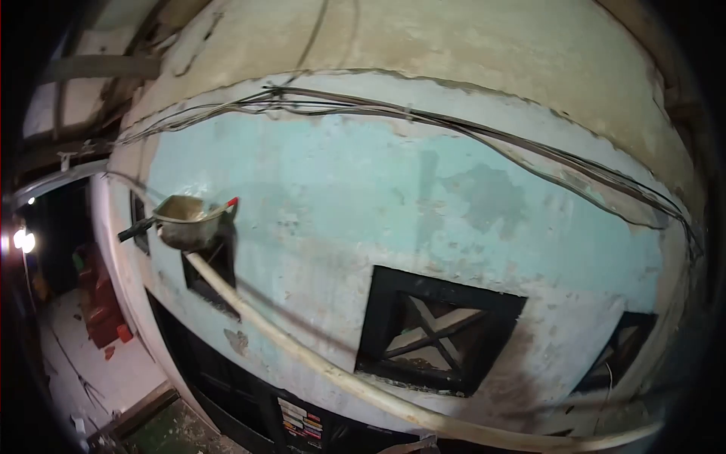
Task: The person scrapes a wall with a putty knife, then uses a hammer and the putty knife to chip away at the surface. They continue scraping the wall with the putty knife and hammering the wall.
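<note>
Neither of my hands shows in this view. A long pale pole (302,350) slants from the lower right up to the left, in front of the wall. Its upper end meets the underside of a worn metal pot (185,234) that is tilted a little, with its inside partly showing. A black handle (136,230) sticks out from the pot's left side, and a small red piece (231,202) sits at its right rim.
Behind the pole stands a peeling turquoise and white wall (333,174). Dark cables (454,125) run along its upper part. Black-framed vents (439,331) are set lower down. To the left, an opening shows a bright lamp (25,241) and red objects (102,310) on a pale floor.
</note>
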`<state>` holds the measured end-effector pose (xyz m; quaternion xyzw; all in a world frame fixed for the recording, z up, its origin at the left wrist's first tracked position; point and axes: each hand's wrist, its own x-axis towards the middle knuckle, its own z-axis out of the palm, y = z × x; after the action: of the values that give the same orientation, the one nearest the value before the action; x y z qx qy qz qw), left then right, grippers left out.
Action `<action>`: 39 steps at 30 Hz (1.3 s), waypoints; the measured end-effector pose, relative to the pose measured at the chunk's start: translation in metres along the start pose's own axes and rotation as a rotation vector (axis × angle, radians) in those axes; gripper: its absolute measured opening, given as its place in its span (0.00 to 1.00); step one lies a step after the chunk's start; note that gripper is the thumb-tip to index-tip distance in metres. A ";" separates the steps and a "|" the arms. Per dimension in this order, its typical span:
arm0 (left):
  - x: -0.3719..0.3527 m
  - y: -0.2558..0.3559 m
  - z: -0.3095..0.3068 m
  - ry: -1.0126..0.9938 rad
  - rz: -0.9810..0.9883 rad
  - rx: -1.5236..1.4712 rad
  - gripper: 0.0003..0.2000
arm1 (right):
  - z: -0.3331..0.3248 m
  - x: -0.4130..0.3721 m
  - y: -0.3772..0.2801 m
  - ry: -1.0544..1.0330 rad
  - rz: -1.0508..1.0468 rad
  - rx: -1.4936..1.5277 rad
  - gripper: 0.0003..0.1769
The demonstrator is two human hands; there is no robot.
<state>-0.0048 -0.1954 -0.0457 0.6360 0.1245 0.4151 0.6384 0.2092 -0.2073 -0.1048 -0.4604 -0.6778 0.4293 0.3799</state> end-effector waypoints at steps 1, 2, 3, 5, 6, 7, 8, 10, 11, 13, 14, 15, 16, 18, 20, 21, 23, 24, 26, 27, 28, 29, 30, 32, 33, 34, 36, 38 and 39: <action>0.008 0.006 -0.006 -0.065 -0.018 0.109 0.43 | -0.002 -0.008 -0.006 0.105 -0.058 -0.004 0.40; 0.017 0.005 -0.012 -0.140 -0.032 0.216 0.44 | -0.003 -0.014 -0.007 0.107 -0.040 -0.024 0.39; 0.020 -0.014 -0.024 -0.236 0.048 0.511 0.39 | -0.004 -0.017 -0.006 0.111 -0.022 -0.044 0.39; 0.025 -0.008 -0.018 -0.212 -0.016 0.543 0.34 | -0.009 -0.027 -0.011 0.146 0.049 -0.045 0.39; 0.027 -0.003 -0.015 -0.196 -0.046 0.565 0.31 | -0.011 -0.033 -0.017 0.173 0.100 -0.024 0.39; 0.032 0.023 -0.006 -0.217 -0.119 0.547 0.31 | -0.013 -0.037 -0.024 0.195 0.149 -0.003 0.38; 0.040 0.064 0.008 -0.236 -0.193 0.534 0.31 | -0.015 -0.042 -0.030 0.214 0.195 0.021 0.38; 0.045 0.084 0.011 -0.229 -0.206 0.614 0.26 | -0.014 -0.055 -0.035 0.252 0.288 0.079 0.38; 0.050 0.078 0.002 -0.206 -0.137 0.702 0.22 | -0.013 -0.062 -0.030 0.270 0.299 0.053 0.38; 0.065 0.064 -0.006 -0.180 -0.132 0.733 0.19 | -0.014 -0.069 -0.001 0.306 0.318 -0.002 0.37; 0.071 0.058 -0.008 -0.175 -0.207 0.680 0.20 | -0.013 -0.071 0.017 0.319 0.328 -0.028 0.36; 0.077 0.050 -0.008 -0.170 -0.285 0.628 0.20 | -0.009 -0.073 0.036 0.332 0.340 -0.053 0.36; 0.080 0.041 -0.007 -0.159 -0.365 0.577 0.21 | -0.003 -0.075 0.051 0.339 0.354 -0.078 0.35; 0.073 0.021 -0.008 -0.094 -0.530 0.477 0.23 | 0.023 -0.065 0.081 0.423 0.214 -0.201 0.35; 0.052 -0.033 -0.009 -0.123 -0.414 0.319 0.24 | 0.048 -0.055 0.052 0.506 0.014 -0.176 0.33; 0.049 -0.065 -0.015 -0.154 -0.354 0.363 0.23 | 0.050 -0.055 0.017 0.585 -0.091 -0.082 0.33; 0.041 -0.073 0.002 -0.181 -0.283 0.382 0.20 | 0.039 -0.077 0.006 0.508 -0.084 0.014 0.40; 0.044 -0.054 0.014 -0.143 -0.254 0.369 0.19 | 0.034 -0.091 0.007 0.510 -0.086 0.027 0.43; 0.061 -0.024 0.029 -0.054 -0.351 0.262 0.14 | 0.016 -0.143 0.026 0.665 -0.043 -0.050 0.39; 0.073 -0.008 0.032 0.027 -0.412 0.177 0.14 | 0.011 -0.182 0.049 0.858 0.092 -0.018 0.33; 0.086 0.006 0.030 0.104 -0.458 0.115 0.15 | 0.016 -0.224 0.075 1.099 0.284 0.048 0.28; 0.094 0.028 0.039 0.265 -0.402 0.135 0.14 | 0.033 -0.270 0.103 1.335 0.536 0.096 0.24; 0.104 -0.002 -0.016 0.304 -0.167 0.293 0.13 | 0.058 -0.311 0.130 1.484 0.826 0.094 0.22; 0.115 0.041 -0.021 0.282 -0.188 0.587 0.15 | 0.142 -0.371 0.191 1.375 1.373 -0.043 0.29; 0.122 0.048 -0.029 0.382 -0.247 0.616 0.14 | 0.189 -0.388 0.231 1.212 1.483 -0.116 0.31; 0.128 0.050 -0.052 0.264 -0.226 0.590 0.14 | 0.215 -0.389 0.242 1.167 1.516 -0.028 0.32; 0.137 0.052 -0.066 0.346 -0.209 0.738 0.14 | 0.249 -0.383 0.253 1.048 1.551 0.136 0.34; 0.145 0.045 -0.092 0.333 -0.220 0.805 0.11 | 0.279 -0.366 0.279 1.063 1.667 0.097 0.37; 0.149 0.043 -0.098 0.335 -0.214 0.832 0.10 | 0.274 -0.355 0.289 1.075 1.714 0.067 0.38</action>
<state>0.0047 -0.0303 0.0328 0.7461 0.4471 0.3584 0.3391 0.1477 -0.5484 -0.5111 -0.9134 0.1542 0.3120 0.2113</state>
